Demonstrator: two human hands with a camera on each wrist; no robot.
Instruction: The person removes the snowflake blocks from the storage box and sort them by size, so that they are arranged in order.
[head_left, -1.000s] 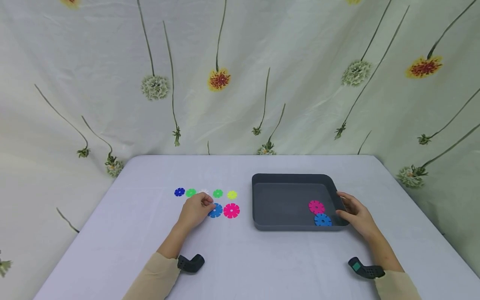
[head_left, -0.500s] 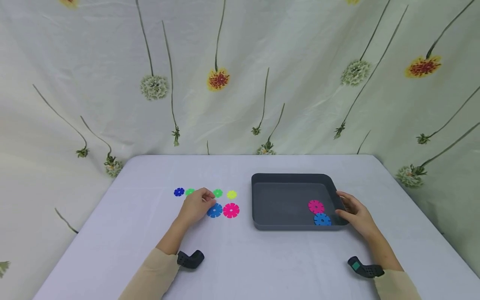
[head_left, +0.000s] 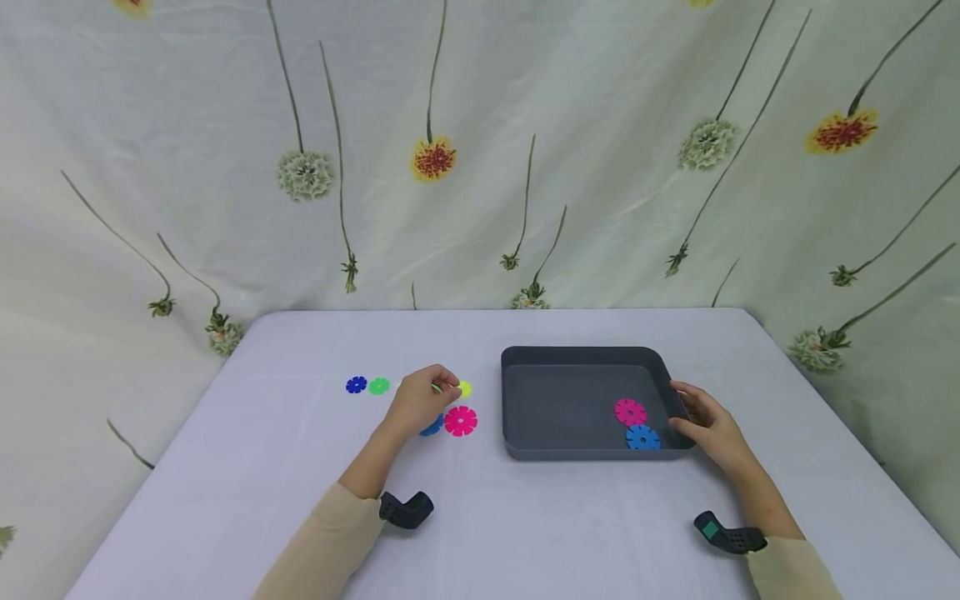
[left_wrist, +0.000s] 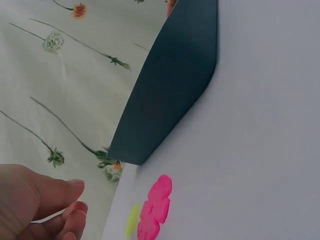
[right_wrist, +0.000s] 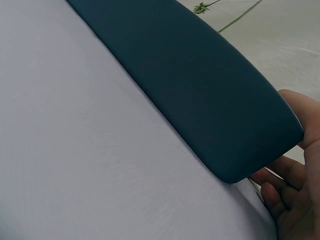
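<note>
In the head view my left hand (head_left: 422, 402) hovers over the small notched plastic discs, fingers loosely curled. A yellow disc (head_left: 466, 389) shows at its fingertips, and a blue disc (head_left: 432, 427) is partly hidden under it. The left wrist view shows the thumb and fingertips close together, with nothing visible between them. Beside the hand lies a larger pink disc (head_left: 461, 421). My right hand (head_left: 708, 425) grips the right wall of a dark grey tray (head_left: 577, 456), thumb inside and fingers outside. Inside the tray, a pink disc (head_left: 631, 412) overlaps a blue disc (head_left: 642, 437).
A dark blue disc (head_left: 356, 384) and a green disc (head_left: 379, 386) lie left of the left hand on the white-covered table (head_left: 570, 525). A flower-printed cloth (head_left: 615, 167) hangs behind the table.
My left hand has moved right and slightly away, from near the blue disc to over the green and yellow ones. The right hand and the tray stay in place.
</note>
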